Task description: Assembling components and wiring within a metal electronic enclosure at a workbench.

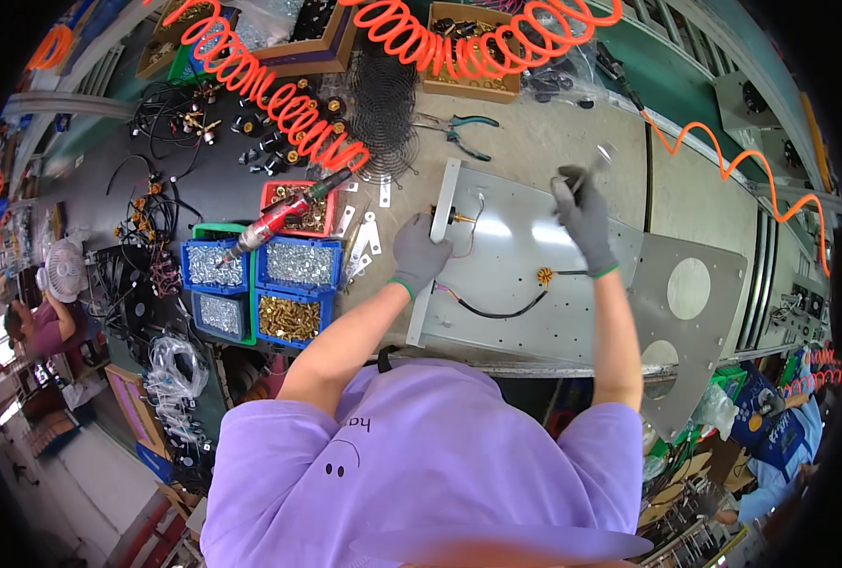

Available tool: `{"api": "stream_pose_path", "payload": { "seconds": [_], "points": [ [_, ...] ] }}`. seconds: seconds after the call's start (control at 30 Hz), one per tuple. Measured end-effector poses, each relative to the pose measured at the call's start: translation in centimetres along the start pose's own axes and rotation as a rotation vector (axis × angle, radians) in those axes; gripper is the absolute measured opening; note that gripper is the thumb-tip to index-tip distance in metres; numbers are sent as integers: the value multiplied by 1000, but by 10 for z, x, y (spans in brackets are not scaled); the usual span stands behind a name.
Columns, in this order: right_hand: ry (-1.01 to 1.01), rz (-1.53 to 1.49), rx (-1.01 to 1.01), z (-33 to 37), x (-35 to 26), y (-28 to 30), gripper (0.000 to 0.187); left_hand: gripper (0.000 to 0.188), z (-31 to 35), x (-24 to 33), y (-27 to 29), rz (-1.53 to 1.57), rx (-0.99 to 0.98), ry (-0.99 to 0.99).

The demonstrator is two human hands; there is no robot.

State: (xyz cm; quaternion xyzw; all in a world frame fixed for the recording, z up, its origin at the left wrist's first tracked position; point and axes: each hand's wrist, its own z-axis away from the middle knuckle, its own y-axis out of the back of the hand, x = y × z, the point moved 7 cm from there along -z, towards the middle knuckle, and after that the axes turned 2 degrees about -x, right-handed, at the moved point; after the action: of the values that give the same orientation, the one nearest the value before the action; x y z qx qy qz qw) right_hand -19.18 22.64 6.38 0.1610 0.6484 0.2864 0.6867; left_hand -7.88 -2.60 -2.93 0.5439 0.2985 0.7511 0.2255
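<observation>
A grey sheet-metal panel [506,275] with a raised left edge lies in front of me, with a black cable [501,313] and a copper-coloured ring coil [545,276] on it. My left hand [422,252], in a grey glove, is closed on the raised edge, beside a black and brass fitting [455,217] that sticks through it. Over the panel's far right part, my gloved right hand [584,216] is closed round a shiny, wrench-like metal tool [606,153]. Blur hides the tool's exact shape.
Left of the panel stand blue bins of screws [298,263], a red bin [309,201] and a red power screwdriver [274,225]. Pliers [461,131] lie beyond the panel. Orange coiled hoses [269,95] hang above. A grey plate with round holes [691,293] lies right.
</observation>
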Motion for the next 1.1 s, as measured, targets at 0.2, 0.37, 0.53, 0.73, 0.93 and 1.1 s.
{"api": "stream_pose_path", "payload": {
  "seconds": [0.2, 0.37, 0.53, 0.73, 0.93, 1.1],
  "points": [
    [-88, -581, -75, 61, -22, -71, 39, 32, 1, -1, -4, 12, -21, 22],
    [-37, -255, 18, 73, -32, -90, 30, 33, 2, 1, -4, -1, -46, 46],
    [-72, -397, -78, 65, -18, -121, 33, 35, 1, 3, -5, -10, -49, 28],
    [37, -512, 75, 54, -33, -101, 31, 32, 2, 8, 3, 30, 24, -6],
    [311, 94, 30, 89, -66, -108, 23, 31, 1, 5, 1, 26, -43, 39],
    [645, 686, 33, 48, -61, -120, 30, 32, 3, 9, 3, 105, -15, -14]
  ]
}}
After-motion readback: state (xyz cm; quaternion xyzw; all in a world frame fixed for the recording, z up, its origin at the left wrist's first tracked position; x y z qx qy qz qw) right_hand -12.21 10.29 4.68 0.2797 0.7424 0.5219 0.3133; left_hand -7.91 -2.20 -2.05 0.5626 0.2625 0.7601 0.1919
